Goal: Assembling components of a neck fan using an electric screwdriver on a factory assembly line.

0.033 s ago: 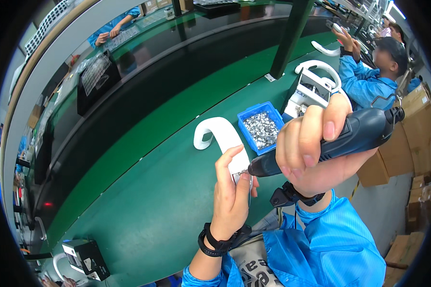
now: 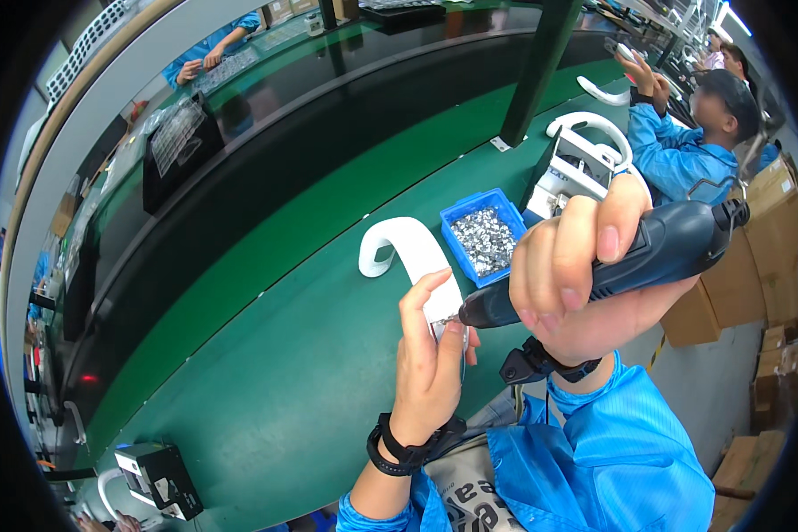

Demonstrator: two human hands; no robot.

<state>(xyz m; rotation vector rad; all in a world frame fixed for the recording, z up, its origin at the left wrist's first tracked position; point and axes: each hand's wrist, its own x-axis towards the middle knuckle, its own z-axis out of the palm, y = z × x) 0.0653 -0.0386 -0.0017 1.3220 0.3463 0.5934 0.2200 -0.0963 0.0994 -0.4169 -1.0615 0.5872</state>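
Observation:
My left hand (image 2: pixel 430 355) is closed round the lower end of a white curved plastic part (image 2: pixel 410 248), whose hooked end points away from me over the green bench. In my right hand (image 2: pixel 585 266) is a dark electric screwdriver (image 2: pixel 674 248), gripped round its body. Its nose meets the end of the white part, just above my left thumb. A small metallic piece shows at that spot, too small to make out. Beyond the screwdriver stands a blue bin (image 2: pixel 483 232) heaped with small shiny metal parts.
Right of the bin is a black-and-white device (image 2: pixel 567 173) beside another white curved part (image 2: pixel 594 124). A dark post (image 2: pixel 541 71) rises from the bench (image 2: pixel 301 372). A co-worker in blue (image 2: pixel 692 151) sits at right, near cardboard boxes (image 2: pixel 767 239). Another black box device (image 2: pixel 160 479) stands lower left.

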